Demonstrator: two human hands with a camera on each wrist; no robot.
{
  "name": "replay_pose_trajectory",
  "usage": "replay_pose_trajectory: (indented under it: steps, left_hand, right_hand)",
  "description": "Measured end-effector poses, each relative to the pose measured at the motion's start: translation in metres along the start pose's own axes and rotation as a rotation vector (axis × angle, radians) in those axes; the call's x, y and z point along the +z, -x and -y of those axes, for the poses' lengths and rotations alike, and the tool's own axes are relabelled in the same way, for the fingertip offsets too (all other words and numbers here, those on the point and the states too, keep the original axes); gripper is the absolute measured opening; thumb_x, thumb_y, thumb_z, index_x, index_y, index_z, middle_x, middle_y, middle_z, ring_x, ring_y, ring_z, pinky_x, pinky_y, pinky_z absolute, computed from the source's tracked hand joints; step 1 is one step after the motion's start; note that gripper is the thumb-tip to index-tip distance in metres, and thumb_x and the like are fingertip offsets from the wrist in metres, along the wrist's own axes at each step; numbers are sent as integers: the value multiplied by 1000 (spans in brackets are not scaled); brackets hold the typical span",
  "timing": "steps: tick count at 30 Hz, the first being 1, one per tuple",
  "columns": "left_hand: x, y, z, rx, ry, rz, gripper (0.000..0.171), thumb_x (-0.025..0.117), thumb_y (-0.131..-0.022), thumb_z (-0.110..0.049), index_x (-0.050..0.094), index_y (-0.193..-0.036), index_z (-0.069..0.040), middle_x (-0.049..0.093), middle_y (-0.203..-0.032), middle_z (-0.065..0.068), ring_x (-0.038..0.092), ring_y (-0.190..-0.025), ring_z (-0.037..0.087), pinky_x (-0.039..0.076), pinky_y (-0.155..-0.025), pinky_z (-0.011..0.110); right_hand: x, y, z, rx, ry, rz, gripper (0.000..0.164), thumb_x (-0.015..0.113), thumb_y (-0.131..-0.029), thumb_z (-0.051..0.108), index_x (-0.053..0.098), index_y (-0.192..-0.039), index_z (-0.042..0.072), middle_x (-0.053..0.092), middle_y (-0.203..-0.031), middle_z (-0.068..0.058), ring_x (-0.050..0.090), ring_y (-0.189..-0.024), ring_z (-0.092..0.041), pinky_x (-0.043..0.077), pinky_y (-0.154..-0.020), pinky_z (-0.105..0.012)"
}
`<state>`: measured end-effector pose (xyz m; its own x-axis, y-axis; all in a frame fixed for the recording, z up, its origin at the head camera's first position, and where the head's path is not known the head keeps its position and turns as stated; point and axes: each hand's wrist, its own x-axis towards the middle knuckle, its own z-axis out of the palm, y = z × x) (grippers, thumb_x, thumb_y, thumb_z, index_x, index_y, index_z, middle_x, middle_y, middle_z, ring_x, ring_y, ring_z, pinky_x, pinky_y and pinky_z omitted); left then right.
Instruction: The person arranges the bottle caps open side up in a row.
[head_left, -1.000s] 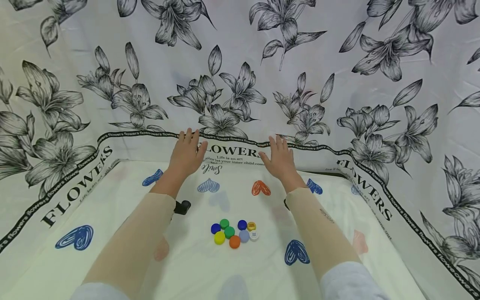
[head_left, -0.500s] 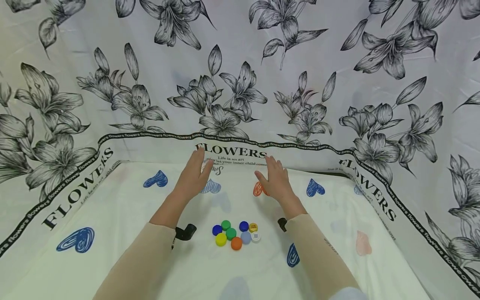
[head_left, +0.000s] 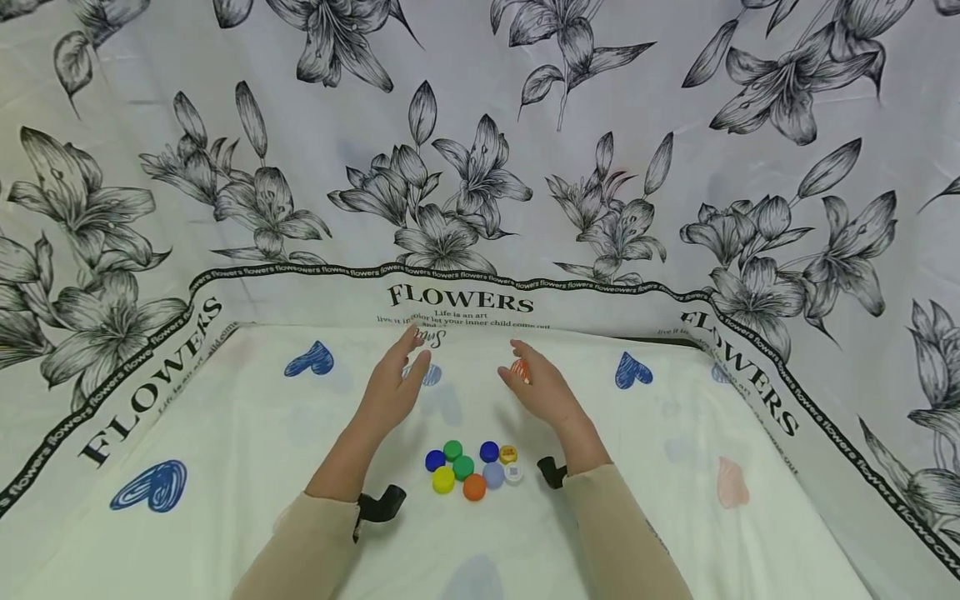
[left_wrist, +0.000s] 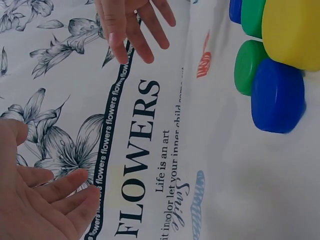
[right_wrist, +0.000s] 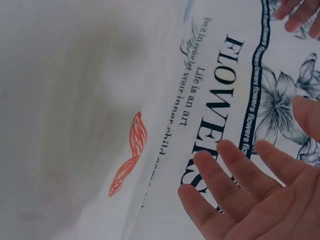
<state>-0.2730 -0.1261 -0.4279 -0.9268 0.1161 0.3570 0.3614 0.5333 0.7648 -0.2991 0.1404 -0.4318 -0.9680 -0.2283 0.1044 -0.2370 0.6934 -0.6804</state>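
Observation:
In the head view several bottle caps lie bunched on the white cloth: green [head_left: 462, 468], yellow [head_left: 443, 480], orange [head_left: 474, 487], dark blue [head_left: 435, 461], light blue [head_left: 493, 476] and white [head_left: 513, 473] ones among them. Beyond the caps and to their left is my left hand [head_left: 392, 387], raised over the cloth with nothing in it. My right hand [head_left: 543, 385] mirrors it on the other side, also holding nothing. The two palms face each other with a gap between. In the left wrist view a blue cap [left_wrist: 278, 97] shows up close, and the fingers are loosely spread.
A white cloth [head_left: 247, 467] printed with hearts covers the surface. Behind it hangs a curtain [head_left: 480, 200] with black flower drawings and "FLOWERS" lettering, which also runs along both sides. Black wrist mounts [head_left: 382, 504] stick out inward from both sleeves.
Both hands have drawn back from the curtain toward the caps, coming lower in the view. Their fingers have turned inward. The caps have stayed in the same arrangement.

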Motion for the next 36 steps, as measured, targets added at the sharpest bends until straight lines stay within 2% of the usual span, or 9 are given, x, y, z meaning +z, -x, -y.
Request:
replay_pose_trajectory:
  steps: [5,8,11,15,17,20,25,33,36]
  left_hand:
    - [11,2,1,-41,33,57,66,50,-109,-36,25,-163,-9,56,-145,14,50,-137,33,39,-112,49]
    - [20,5,-1,-73,46,109,63,55,-107,-32,31,-161,-9,61,-137,12,55,-130,31,43,-109,49]
    - [31,8,-1,-105,29,199,53,64,-103,-25,49,-151,-9,68,-124,6,59,-122,28,45,-106,49]
    - [44,14,0,-161,-22,357,32,73,-97,-18,71,-128,-10,70,-104,-3,62,-105,22,51,-96,44]
    - [51,16,1,-177,-42,429,26,74,-95,-17,75,-120,-10,69,-100,-4,61,-96,19,53,-89,41]
    - [61,19,2,-189,-53,500,21,75,-94,-17,78,-113,-10,70,-101,-2,59,-89,19,54,-81,35]
    - [72,24,0,-201,-89,525,18,79,-90,-16,79,-107,-10,69,-98,-2,50,-99,23,50,-78,32]
    - [81,30,-3,-144,-156,498,16,85,-82,-16,81,-98,-15,65,-85,-8,44,-105,25,37,-84,44]
    - [82,32,-2,-152,-166,489,14,84,-83,-16,80,-96,-16,63,-85,-9,43,-104,23,36,-85,43]
  right_hand:
    - [-1,9,-1,-26,-20,84,51,64,-102,36,56,-146,13,65,-129,-7,59,-122,-28,47,-102,-50]
    - [-3,12,0,-29,-20,157,40,70,-99,29,65,-134,11,67,-111,-2,62,-105,-22,51,-91,-44]
    - [-4,14,0,-15,-20,265,29,75,-95,24,72,-121,10,65,-96,2,59,-91,-19,51,-81,-39]
    - [0,18,2,-21,6,407,19,78,-92,18,74,-110,12,65,-91,2,58,-85,-19,49,-77,-37]
    - [4,20,3,-25,37,451,17,78,-91,17,74,-107,13,65,-91,2,58,-84,-19,49,-76,-37]
    - [9,23,5,7,90,491,15,80,-88,16,72,-101,15,64,-90,2,57,-84,-19,49,-76,-38]
    - [17,27,9,64,138,514,14,80,-83,10,69,-91,14,63,-85,1,56,-82,-20,46,-74,-39]
    - [24,28,11,43,209,495,19,84,-80,8,71,-93,12,64,-88,3,56,-81,-19,48,-75,-38]
    - [25,27,10,43,220,490,19,85,-80,9,72,-94,12,65,-90,4,57,-82,-18,50,-78,-39]
